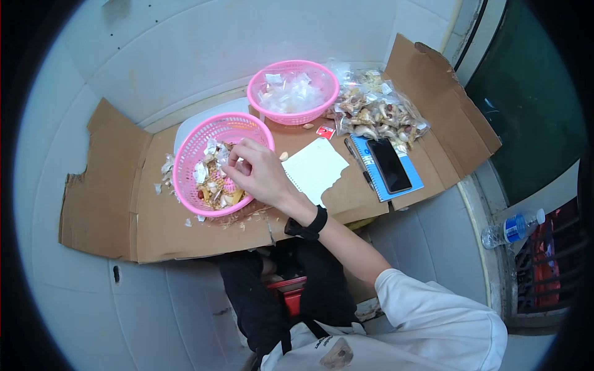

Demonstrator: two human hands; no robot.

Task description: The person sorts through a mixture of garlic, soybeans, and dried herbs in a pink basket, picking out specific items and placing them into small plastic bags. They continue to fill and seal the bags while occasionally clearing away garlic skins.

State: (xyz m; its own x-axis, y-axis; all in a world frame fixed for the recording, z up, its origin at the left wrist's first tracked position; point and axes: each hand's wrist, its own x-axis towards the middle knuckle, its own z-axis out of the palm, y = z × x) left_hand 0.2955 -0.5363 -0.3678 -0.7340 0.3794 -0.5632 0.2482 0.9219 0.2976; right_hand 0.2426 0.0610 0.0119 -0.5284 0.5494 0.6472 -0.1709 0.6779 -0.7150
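Note:
My right hand [257,172], with a black watch on its wrist, reaches over the near pink basket [180,162]. Its fingers are curled, and thumb and forefinger come close together above the contents; whatever lies between the fingertips is too small to make out. Inside this basket are white crumpled scraps [201,172] mixed with small yellowish-brown bits [216,196]. A torn white sheet of paper [315,167] lies on the cardboard beside my hand. My left hand is out of view.
Behind stands a second pink basket [293,117] with clear plastic bags [291,93]. To its right are clear packets of pale brown pieces [380,115]. A phone [388,164] rests on a blue notebook [369,163] beside a pen [359,162]. Cardboard flaps [105,185] rise at both sides.

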